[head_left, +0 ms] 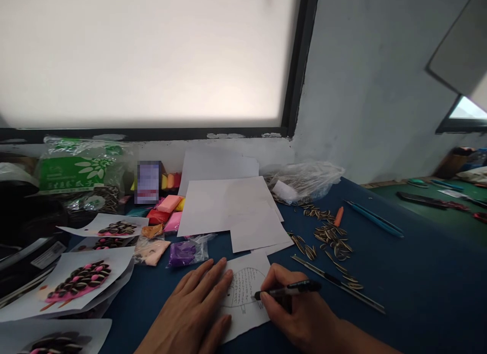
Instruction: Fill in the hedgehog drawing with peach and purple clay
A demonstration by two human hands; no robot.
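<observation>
Head view: blue table point(418, 298), pale wall point(361, 80) behind, bright window point(152, 55) above; green table point(464, 184) far right. Drawing sheet point(247, 326) is front center, its back edge close to the blank sheets point(213, 204). Left hand point(194, 303) laid out flat on the drawing sheet's left side, fingers extended, grasping nothing. Right hand point(297, 308) pinches the black pen point(292, 288), tip at the drawing. Widest stretch of blue surface is right of the metal tool point(338, 283); left side is crowded with printed pictures point(91, 288) and clay packets point(169, 204).

Counts: 1 pen, 1 drawing, 1 purple packet point(183, 253), 1 orange stick point(339, 216), at least 4 printed pictures, at least 3 blank sheets. Seeds point(333, 237): many, overlapping, can't count.
</observation>
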